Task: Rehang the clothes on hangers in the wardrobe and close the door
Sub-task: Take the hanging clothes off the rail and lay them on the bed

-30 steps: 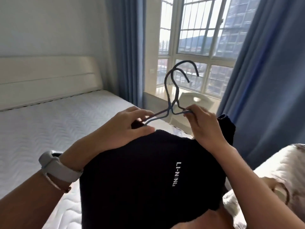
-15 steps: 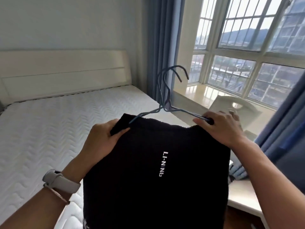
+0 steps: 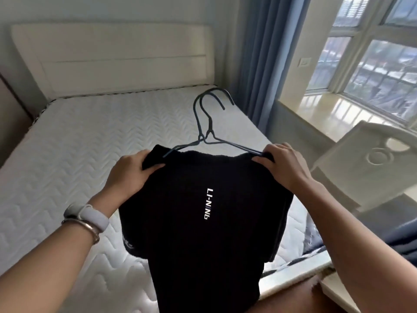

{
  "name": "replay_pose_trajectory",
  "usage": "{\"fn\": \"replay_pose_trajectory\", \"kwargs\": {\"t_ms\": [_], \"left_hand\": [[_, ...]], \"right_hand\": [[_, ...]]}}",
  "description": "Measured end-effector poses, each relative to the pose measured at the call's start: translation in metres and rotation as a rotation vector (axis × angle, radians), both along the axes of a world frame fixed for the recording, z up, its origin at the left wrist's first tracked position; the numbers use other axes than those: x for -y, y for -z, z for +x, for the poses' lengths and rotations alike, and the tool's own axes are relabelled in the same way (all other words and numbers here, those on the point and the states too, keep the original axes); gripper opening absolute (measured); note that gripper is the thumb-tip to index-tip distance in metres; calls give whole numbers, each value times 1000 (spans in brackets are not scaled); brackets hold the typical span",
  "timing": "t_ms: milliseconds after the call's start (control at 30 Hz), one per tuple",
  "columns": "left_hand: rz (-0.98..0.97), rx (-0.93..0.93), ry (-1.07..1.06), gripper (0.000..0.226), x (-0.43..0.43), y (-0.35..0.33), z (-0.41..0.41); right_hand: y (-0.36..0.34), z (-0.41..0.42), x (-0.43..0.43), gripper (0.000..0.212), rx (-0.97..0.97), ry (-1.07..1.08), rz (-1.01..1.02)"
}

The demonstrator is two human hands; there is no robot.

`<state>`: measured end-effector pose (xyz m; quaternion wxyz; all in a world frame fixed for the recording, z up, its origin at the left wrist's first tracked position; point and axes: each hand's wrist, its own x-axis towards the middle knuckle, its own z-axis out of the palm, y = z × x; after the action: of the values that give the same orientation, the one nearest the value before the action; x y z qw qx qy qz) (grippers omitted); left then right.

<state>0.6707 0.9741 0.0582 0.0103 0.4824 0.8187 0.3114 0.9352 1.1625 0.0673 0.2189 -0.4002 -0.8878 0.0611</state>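
Over the bed [image 3: 90, 154], left hand [image 3: 130, 175] at 9 o'clock and right hand [image 3: 284, 166] at 3 o'clock clamp black garment [image 3: 203, 233] onto two hangers [image 3: 204, 123]; wardrobe hanging and door closing judged outstanding.

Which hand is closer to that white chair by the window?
Right. The right hand is just beside the white chair; the left hand grips the far side of the black garment, farther away.

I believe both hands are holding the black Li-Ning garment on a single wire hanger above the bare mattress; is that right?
Not quite. The head view shows two hooks side by side, so there are two wire hangers, not one. The rest is correct: the left hand and the right hand hold the black Li-Ning garment above the bare mattress.
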Motion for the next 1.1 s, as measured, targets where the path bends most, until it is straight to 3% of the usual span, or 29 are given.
{"fn": "replay_pose_trajectory", "kwargs": {"t_ms": [300,500,600,733,867,933,1033,1100], "left_hand": [[13,94,-358,36,-133,25,-59],[-317,49,-580,43,-219,91,-110],[-232,218,-615,37,-267,134,-144],[-160,271,-714,39,-318,195,-177],[-379,337,-636,46,-302,273,-165],[-480,353,-522,34,-268,302,-147],[-539,503,-501,16,-204,318,-113],[-543,601,-532,15,-162,317,-87]], "right_hand": [[24,-105,-157,36,28,-127,28],[95,-178,-251,36,167,-169,-77],[138,-219,-292,35,245,-105,-83],[199,-276,-319,41,217,-58,-136],[272,-283,-301,53,353,-201,-270],[300,-262,-286,46,438,-250,-320],[322,-219,-269,20,599,-257,-450],[321,-189,-254,29,635,-208,-572]]}}
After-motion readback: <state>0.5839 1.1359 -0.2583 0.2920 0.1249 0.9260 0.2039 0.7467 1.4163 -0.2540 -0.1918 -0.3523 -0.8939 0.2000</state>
